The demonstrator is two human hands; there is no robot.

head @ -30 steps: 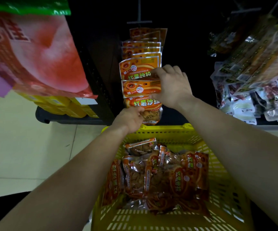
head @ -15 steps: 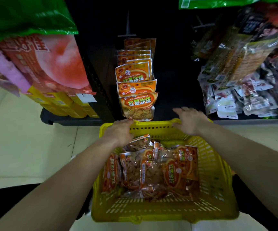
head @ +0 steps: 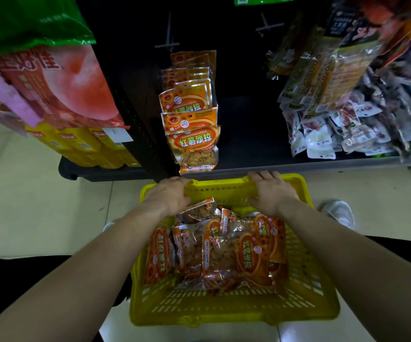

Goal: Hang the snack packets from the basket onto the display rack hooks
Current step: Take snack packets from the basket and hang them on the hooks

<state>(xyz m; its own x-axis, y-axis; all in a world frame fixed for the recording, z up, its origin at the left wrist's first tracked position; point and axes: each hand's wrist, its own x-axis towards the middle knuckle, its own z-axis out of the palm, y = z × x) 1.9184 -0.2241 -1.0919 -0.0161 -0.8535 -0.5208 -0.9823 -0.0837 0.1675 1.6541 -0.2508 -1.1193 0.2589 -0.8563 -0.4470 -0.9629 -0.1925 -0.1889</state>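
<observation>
While the yellow basket is held at its far rim by the left grip and right grip, fingers curled over the edge, loose snack packets are piled inside it. Hung packets are seen just beyond the basket.
</observation>
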